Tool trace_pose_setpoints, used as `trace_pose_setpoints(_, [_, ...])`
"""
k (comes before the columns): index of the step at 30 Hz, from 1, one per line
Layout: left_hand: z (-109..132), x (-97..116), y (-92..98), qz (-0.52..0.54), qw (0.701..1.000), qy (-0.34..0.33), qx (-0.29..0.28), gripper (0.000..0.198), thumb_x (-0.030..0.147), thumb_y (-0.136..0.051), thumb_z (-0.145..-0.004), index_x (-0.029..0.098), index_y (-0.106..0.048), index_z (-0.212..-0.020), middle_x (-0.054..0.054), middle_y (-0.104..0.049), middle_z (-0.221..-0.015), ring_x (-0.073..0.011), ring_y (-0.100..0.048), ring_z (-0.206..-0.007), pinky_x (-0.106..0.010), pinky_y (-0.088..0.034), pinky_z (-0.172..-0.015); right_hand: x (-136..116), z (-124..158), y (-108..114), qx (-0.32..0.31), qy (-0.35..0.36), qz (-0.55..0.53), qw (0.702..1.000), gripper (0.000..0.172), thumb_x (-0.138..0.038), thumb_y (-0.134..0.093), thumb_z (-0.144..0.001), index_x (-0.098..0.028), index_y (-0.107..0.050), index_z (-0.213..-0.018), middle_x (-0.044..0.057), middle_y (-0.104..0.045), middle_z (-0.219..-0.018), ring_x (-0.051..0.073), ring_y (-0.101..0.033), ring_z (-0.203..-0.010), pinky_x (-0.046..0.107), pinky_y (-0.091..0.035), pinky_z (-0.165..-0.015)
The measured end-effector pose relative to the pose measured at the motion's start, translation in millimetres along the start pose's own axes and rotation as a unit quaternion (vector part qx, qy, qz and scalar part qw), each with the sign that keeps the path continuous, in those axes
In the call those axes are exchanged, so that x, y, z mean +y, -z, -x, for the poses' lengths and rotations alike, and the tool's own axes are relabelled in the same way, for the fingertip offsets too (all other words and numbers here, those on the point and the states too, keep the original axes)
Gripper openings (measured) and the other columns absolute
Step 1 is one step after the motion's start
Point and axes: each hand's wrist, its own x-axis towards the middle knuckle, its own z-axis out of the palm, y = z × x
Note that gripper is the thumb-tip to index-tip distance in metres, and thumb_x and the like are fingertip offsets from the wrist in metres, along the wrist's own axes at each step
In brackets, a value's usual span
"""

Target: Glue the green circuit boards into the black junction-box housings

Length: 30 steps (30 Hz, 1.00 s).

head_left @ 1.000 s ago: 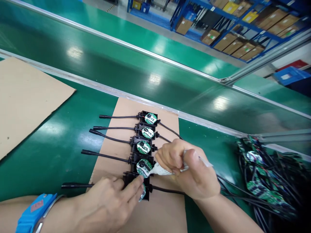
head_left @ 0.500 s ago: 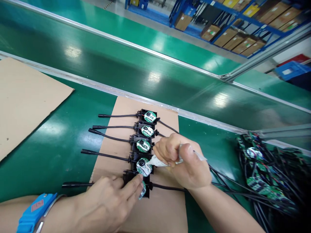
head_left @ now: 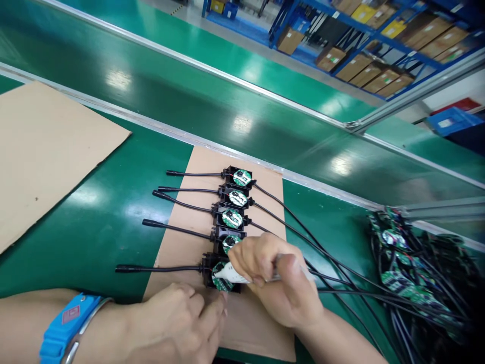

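Observation:
My right hand (head_left: 278, 280) is closed around a white squeeze tube (head_left: 233, 274). The tube's nozzle points down at the green round circuit board (head_left: 223, 284) in the nearest black housing (head_left: 206, 275). My left hand (head_left: 182, 318) lies just below that housing, fingers curled and pressed together; what is under its fingertips is hidden. Farther up the row, several similar housings each hold a round board, such as this board (head_left: 232, 218) and the farthest board (head_left: 242, 177), with white paste on them. My right hand partly covers the second-nearest board (head_left: 229, 243).
The row stands on a cardboard sheet (head_left: 178, 242) over a green table (head_left: 136, 167). Black cables (head_left: 174, 224) stick out on both sides. A pile of wired circuit boards (head_left: 401, 278) lies at right, another cardboard sheet (head_left: 56, 151) at left. A metal rail (head_left: 166, 132) runs behind.
My right hand has brought the tube's nozzle from the second-nearest board down to the nearest one. My left hand has drawn back off the nearest board, toward me.

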Motion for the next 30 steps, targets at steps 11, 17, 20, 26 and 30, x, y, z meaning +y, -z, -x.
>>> trace_pose_setpoints(11, [7.0, -2.7, 6.0, -0.011, 1.0, -0.001, -0.019, 0.039, 0.014, -0.047, -0.09, 0.007, -0.054, -0.128, -0.021, -0.055, -0.131, -0.0161, -0.06, -0.069, -0.028, -0.045, -0.055, -8.7, 10.0, 4.0, 0.01, -0.025, 0.022, 0.999, 0.044, -0.051, -0.043, -0.093, -0.02, -0.04, -0.063, -0.005, -0.026, -0.052, 0.01, -0.025, -0.045, 0.027, -0.02, -0.046])
trace_pose_setpoints(17, [5.4, 2.3, -3.7, -0.002, 1.0, 0.012, -0.024, 0.041, 0.017, -0.046, -0.091, 0.005, -0.053, -0.129, -0.024, -0.054, -0.131, -0.0175, -0.06, -0.068, -0.03, -0.043, -0.054, -11.9, 18.1, 9.5, 0.016, -0.025, 0.026, 0.999, 0.042, -0.052, -0.043, -0.093, -0.02, -0.04, -0.064, -0.004, -0.026, -0.052, 0.01, -0.026, -0.046, 0.028, -0.019, -0.047])
trace_pose_setpoints(20, [6.1, -1.5, 4.4, -0.005, 0.999, 0.006, -0.035, 0.042, 0.014, -0.046, -0.091, 0.006, -0.051, -0.131, -0.022, -0.054, -0.132, -0.0166, -0.06, -0.069, -0.029, -0.044, -0.056, -11.9, 16.8, 12.9, 0.029, -0.023, 0.031, 0.999, 0.042, -0.051, -0.043, -0.093, -0.02, -0.042, -0.064, -0.004, -0.027, -0.053, 0.01, -0.025, -0.045, 0.028, -0.019, -0.047])
trace_pose_setpoints(26, [7.7, -3.4, 6.6, 0.007, 1.0, 0.016, -0.017, 0.045, 0.015, -0.049, -0.089, 0.007, -0.049, -0.134, -0.023, -0.055, -0.13, -0.017, -0.061, -0.071, -0.028, -0.045, -0.057, -8.8, 9.0, 15.0, 0.019, -0.012, 0.022, 0.999, 0.043, -0.05, -0.044, -0.093, -0.02, -0.042, -0.063, -0.004, -0.027, -0.052, 0.009, -0.025, -0.045, 0.027, -0.019, -0.046])
trace_pose_setpoints(30, [7.9, 3.2, -8.7, 0.009, 1.0, 0.028, -0.007, 0.045, 0.018, -0.049, -0.088, 0.008, -0.051, -0.132, -0.024, -0.055, -0.13, -0.018, -0.061, -0.069, -0.029, -0.044, -0.055, -5.9, 4.4, 14.3, 0.015, -0.001, 0.01, 1.0, 0.042, -0.049, -0.044, -0.093, -0.02, -0.042, -0.063, -0.005, -0.028, -0.054, 0.009, -0.025, -0.045, 0.027, -0.02, -0.046])
